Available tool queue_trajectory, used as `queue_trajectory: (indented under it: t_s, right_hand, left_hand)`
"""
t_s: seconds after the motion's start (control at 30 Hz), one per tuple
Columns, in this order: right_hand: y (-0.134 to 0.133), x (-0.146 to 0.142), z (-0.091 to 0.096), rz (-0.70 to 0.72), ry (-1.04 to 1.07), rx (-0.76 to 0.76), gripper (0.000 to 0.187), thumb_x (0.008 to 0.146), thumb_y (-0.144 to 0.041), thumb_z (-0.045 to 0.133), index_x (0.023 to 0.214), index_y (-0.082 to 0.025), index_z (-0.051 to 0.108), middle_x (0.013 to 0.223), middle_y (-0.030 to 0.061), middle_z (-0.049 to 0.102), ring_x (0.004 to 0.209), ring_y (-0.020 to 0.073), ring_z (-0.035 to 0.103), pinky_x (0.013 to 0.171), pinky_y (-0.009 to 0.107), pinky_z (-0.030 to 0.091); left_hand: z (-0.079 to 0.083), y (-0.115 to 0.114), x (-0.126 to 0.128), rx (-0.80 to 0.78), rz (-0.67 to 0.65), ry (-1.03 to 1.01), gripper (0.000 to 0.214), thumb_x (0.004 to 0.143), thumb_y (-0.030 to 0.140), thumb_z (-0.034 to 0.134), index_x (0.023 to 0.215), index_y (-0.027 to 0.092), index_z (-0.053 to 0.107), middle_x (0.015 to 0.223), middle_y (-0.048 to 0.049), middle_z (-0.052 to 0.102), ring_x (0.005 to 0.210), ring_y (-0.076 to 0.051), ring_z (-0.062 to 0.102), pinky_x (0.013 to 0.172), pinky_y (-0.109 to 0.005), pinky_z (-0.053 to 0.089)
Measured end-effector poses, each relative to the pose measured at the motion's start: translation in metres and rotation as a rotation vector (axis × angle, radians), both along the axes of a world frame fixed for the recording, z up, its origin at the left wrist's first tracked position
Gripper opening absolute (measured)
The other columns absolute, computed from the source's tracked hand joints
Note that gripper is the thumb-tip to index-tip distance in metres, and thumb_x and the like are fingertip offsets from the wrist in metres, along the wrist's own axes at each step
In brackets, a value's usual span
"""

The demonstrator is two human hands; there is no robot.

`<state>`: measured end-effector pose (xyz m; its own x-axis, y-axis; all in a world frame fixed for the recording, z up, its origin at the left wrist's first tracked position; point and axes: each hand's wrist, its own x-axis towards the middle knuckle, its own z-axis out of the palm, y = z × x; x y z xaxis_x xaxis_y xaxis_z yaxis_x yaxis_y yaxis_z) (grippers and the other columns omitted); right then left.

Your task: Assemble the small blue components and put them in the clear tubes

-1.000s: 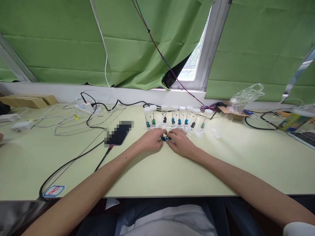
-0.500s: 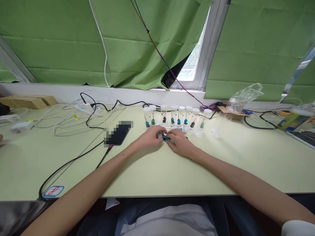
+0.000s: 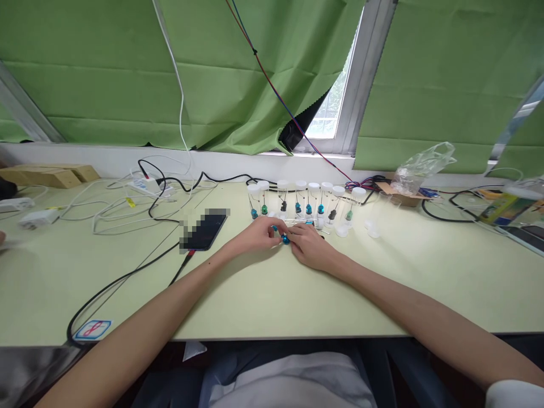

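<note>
On a Pale Desk (image 3: 331,300), Close Work Around a Metallic-Blue Part (image 3: 285,240)

The left hand (image 3: 260,233) bows thumb and index finger beside it; the right hand (image 3: 310,245) bunches on its other side. Whether either grips it cannot be told. Behind them stand capped clear tubes (image 3: 313,196).

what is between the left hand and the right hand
In the head view, a small shiny blue piece shows between the left hand and the right hand.
</note>
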<state>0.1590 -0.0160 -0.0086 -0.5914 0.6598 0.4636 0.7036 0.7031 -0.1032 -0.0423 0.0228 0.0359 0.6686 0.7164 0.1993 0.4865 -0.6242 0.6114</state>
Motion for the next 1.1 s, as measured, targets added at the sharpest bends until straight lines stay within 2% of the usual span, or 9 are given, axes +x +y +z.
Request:
queue_trajectory:
  t_s: [0.13,0.2,0.27,0.33,0.4,0.53,0.7,0.9,1.1]
  right_hand:
    - [0.0,0.0,0.0,-0.009,-0.009,0.015,0.026,0.092,-0.008,0.049,0.11,-0.012,0.068,0.119,0.0135,0.068,0.116,0.0293,0.055,0.099,0.046,0.044]
    - [0.0,0.001,-0.001,-0.007,-0.011,0.02,0.026,0.093,-0.009,0.049,0.109,-0.012,0.068,0.12,0.0134,0.068,0.119,0.0295,0.055,0.1,0.046,0.043]
    - [0.0,0.001,-0.001,-0.006,-0.018,0.028,0.026,0.093,-0.009,0.049,0.11,-0.012,0.068,0.122,0.0135,0.067,0.122,0.0299,0.055,0.102,0.046,0.043]
    - [0.0,0.002,-0.002,-0.004,-0.034,0.035,0.027,0.094,-0.009,0.048,0.113,-0.012,0.067,0.124,0.014,0.067,0.125,0.0301,0.054,0.104,0.047,0.042]
    - [-0.001,0.002,-0.001,0.004,-0.055,0.033,0.029,0.094,-0.008,0.046,0.115,-0.011,0.066,0.125,0.0146,0.066,0.126,0.0295,0.053,0.106,0.046,0.041]
    - [-0.003,0.002,0.002,0.008,-0.106,-0.006,0.039,0.089,0.0,0.044,0.123,-0.008,0.062,0.13,0.0161,0.063,0.131,0.0287,0.049,0.108,0.046,0.039]
    - [-0.003,0.002,0.004,-0.004,-0.169,-0.063,0.056,0.079,0.006,0.043,0.131,-0.006,0.057,0.142,0.0166,0.055,0.138,0.0313,0.042,0.11,0.048,0.037]
    - [0.0,0.002,-0.001,0.008,-0.11,-0.058,0.052,0.081,0.006,0.044,0.128,-0.009,0.061,0.141,0.0155,0.057,0.138,0.0309,0.044,0.11,0.047,0.039]
    - [0.002,0.001,-0.006,0.037,0.06,-0.003,0.039,0.085,0.002,0.048,0.116,-0.012,0.067,0.125,0.016,0.067,0.124,0.0287,0.058,0.105,0.046,0.044]
  left_hand:
    - [0.011,0.002,-0.005,-0.036,0.031,-0.035,0.023,0.075,0.025,0.06,0.093,0.017,0.071,0.095,-0.0041,0.072,0.056,-0.008,0.052,0.053,-0.021,0.04]
    - [0.018,0.006,-0.01,0.008,0.095,-0.078,0.021,0.075,0.029,0.062,0.09,0.016,0.071,0.094,-0.0049,0.072,0.06,-0.009,0.053,0.059,-0.022,0.044]
    - [0.024,0.01,-0.017,0.03,0.143,-0.096,0.021,0.075,0.031,0.064,0.086,0.015,0.071,0.084,-0.0045,0.07,0.064,-0.012,0.056,0.06,-0.022,0.045]
    - [0.028,0.014,-0.024,0.015,0.147,-0.027,0.022,0.074,0.034,0.065,0.082,0.015,0.072,0.067,-0.0021,0.064,0.06,-0.013,0.054,0.056,-0.022,0.042]
    - [0.03,0.015,-0.029,-0.008,0.057,0.149,0.019,0.071,0.032,0.066,0.078,0.016,0.073,0.061,0.0,0.06,0.057,-0.012,0.051,0.052,-0.022,0.037]
    - [0.027,0.013,-0.031,0.007,-0.008,0.368,0.012,0.063,0.024,0.065,0.069,0.017,0.072,0.061,0.0013,0.06,0.056,-0.011,0.05,0.053,-0.022,0.036]
    - [0.021,0.013,-0.03,-0.029,-0.03,0.462,0.014,0.061,0.023,0.063,0.071,0.019,0.072,0.067,-0.0001,0.066,0.06,-0.014,0.056,0.054,-0.023,0.039]
    - [0.02,0.007,-0.023,0.054,-0.027,0.485,0.015,0.062,0.02,0.06,0.069,0.02,0.073,0.069,-0.0018,0.07,0.062,-0.016,0.06,0.056,-0.025,0.04]
    - [0.014,-0.004,-0.013,0.115,-0.032,0.376,0.012,0.061,0.017,0.061,0.066,0.021,0.071,0.063,-0.0017,0.067,0.057,-0.017,0.055,0.053,-0.028,0.036]
